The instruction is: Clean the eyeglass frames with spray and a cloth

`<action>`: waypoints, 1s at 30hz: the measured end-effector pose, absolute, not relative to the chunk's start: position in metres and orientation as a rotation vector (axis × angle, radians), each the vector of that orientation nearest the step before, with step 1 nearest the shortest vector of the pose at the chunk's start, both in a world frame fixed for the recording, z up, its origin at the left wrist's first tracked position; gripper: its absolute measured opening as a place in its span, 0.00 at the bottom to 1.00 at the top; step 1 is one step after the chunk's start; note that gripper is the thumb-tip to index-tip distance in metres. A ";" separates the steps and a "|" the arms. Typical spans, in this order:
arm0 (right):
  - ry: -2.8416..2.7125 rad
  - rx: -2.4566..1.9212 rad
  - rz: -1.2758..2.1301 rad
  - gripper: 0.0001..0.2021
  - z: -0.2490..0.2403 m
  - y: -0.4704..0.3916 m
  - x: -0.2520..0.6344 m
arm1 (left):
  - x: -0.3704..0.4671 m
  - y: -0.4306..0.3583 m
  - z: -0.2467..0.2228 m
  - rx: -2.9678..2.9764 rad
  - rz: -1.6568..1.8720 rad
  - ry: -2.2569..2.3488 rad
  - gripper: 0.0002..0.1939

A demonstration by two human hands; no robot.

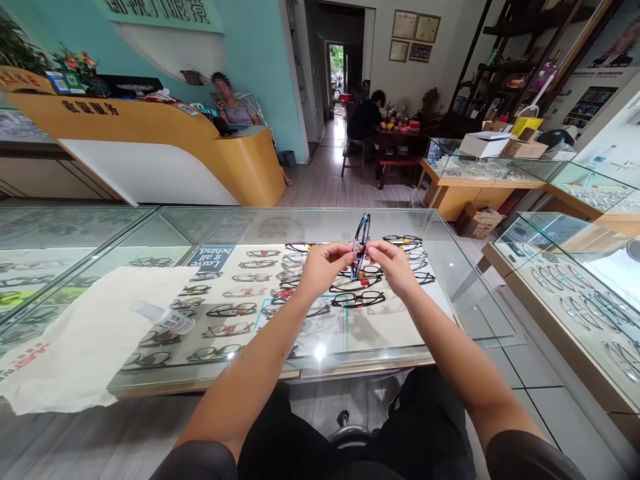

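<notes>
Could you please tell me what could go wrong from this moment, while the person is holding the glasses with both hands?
1. The glasses are pinched by the left fingers and right fingers above the display case, so a slip might drop them onto its glass top.
2. The bottle lies on its side and could perhaps roll or leak.
3. The white cloth reaches the case's front edge; a tug might disturb the bottle.

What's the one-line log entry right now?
left hand: holding blue glasses | right hand: holding blue glasses | blue glasses: above glass case | bottle: near white cloth
</notes>
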State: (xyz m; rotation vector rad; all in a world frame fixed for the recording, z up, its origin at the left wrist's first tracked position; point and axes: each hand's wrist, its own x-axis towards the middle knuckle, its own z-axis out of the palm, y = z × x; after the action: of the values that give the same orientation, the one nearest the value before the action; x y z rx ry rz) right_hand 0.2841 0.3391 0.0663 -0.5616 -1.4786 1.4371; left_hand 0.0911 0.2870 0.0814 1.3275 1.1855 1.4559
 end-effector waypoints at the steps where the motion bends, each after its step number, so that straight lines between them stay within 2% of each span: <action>1: -1.437 -0.548 1.498 0.14 0.065 0.341 0.284 | 0.092 0.286 0.082 1.333 1.449 1.192 0.20; 12: -1.383 -0.493 1.751 0.17 0.069 0.343 0.287 | 0.076 0.291 0.087 1.438 1.293 1.213 0.21; 19: -1.488 -0.526 1.873 0.18 0.074 0.357 0.310 | 0.037 0.297 0.089 1.343 1.439 1.300 0.18; 23: -1.566 -0.539 1.941 0.17 0.073 0.363 0.317 | 0.022 0.298 0.093 1.289 1.410 1.267 0.16; 30: -1.351 -0.471 1.895 0.17 0.084 0.353 0.316 | 0.033 0.291 0.104 0.858 1.439 0.996 0.26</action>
State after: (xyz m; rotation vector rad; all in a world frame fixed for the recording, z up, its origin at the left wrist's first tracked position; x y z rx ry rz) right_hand 0.3156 0.3527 0.0840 -0.4708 -1.3507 1.8950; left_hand 0.0327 0.2914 0.1041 0.8582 0.9957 1.4391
